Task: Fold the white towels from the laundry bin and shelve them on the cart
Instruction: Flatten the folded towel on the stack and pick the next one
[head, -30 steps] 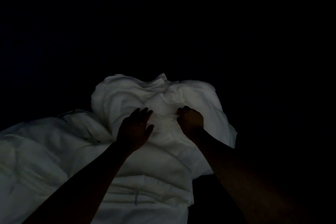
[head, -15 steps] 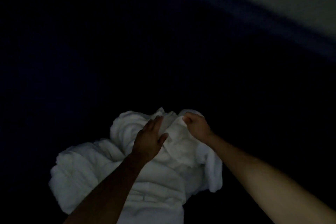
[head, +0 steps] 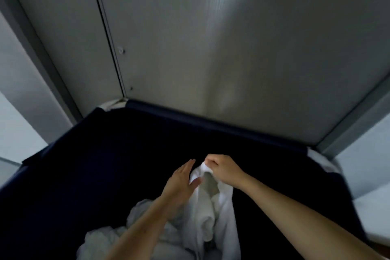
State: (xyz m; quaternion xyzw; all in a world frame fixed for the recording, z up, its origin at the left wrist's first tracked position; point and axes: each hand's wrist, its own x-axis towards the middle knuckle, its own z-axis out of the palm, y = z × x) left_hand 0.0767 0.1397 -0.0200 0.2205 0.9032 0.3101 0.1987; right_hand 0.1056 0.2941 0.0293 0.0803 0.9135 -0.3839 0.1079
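A white towel point(head: 213, 215) hangs bunched over the dark blue laundry bin point(head: 213, 124). My right hand point(head: 223, 170) pinches its top edge and holds it up. My left hand point(head: 181, 181) lies against the towel's left side with straight fingers and the thumb out on the cloth. More white towels point(head: 101, 240) lie crumpled low in the bin under my left forearm. The cart is not in view.
The bin's dark fabric walls surround the hands on the left, far side and right. A grey panelled wall point(head: 211, 38) stands right behind the bin. Pale surfaces show at the far left and far right edges.
My right hand has lifted the towel out of the pile, and my left hand has followed it up. The view has tilted up from the dark bin interior to its far rim and the wall.
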